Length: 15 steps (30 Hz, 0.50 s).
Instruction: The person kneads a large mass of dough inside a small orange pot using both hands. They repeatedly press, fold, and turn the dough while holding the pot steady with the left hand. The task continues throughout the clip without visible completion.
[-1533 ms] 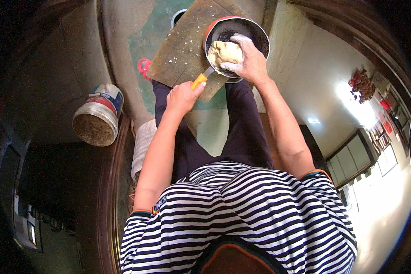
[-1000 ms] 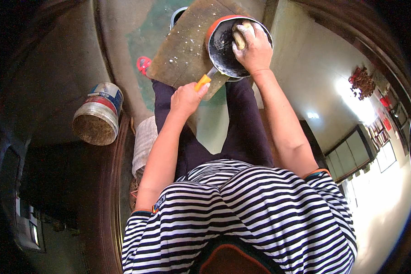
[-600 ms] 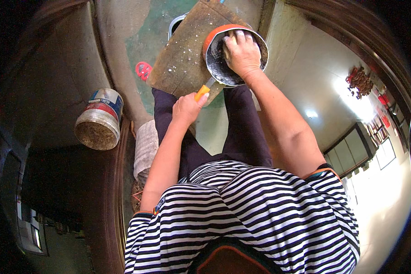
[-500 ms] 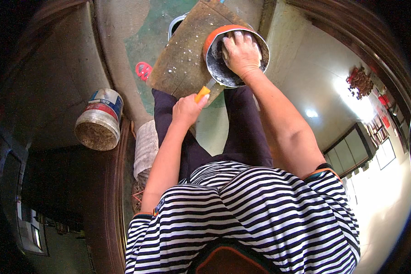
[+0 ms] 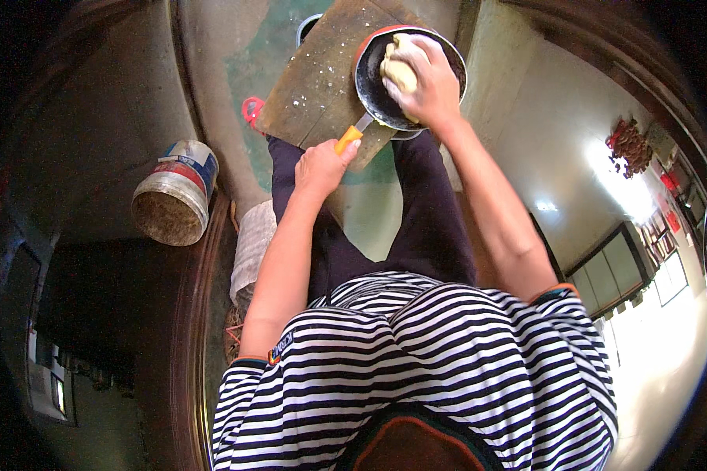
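A red-sided pan (image 5: 369, 94) with a dark, flour-dusted inside stands on a worn wooden board (image 5: 314, 98). My left hand (image 5: 322, 166) is wrapped round its orange handle (image 5: 348, 140), at the near left of the pan. Inside the pan my right hand (image 5: 432, 82) grips a pale yellowish lump of dough (image 5: 401, 72) from its right side, fingers curled over it. Part of the dough is hidden under the palm, and the hand is slightly blurred.
White crumbs dot the board. Behind it shows the rim of a bucket (image 5: 306, 25), with a red slotted object (image 5: 252, 112) by its left edge. A dirty plastic bucket (image 5: 173, 196) stands at left. Beside my left leg is a pale sack (image 5: 253, 243).
My right hand has gone from pressing flat on the dough to clutching it from the side, so more dough shows. My left hand keeps hold of the handle.
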### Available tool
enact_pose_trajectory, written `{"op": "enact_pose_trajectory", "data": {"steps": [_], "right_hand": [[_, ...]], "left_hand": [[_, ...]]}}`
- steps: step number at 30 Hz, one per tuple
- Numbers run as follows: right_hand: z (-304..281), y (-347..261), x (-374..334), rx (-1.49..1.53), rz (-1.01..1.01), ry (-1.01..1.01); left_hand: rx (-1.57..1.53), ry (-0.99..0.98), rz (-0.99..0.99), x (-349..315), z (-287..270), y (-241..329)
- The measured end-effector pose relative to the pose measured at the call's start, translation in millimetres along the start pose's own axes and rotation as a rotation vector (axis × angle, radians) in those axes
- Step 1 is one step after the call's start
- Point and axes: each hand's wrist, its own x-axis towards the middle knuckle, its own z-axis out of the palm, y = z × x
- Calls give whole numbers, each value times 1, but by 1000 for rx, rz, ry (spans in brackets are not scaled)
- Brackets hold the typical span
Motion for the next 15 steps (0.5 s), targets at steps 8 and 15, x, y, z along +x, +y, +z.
{"op": "enact_pose_trajectory", "data": {"steps": [8,15], "right_hand": [[4,0,-37,23,-36,65],[1,-8,-20,-103,86,107]], "left_hand": [[146,38,47,4,-36,-8],[122,-1,71,7,-36,-15]]}}
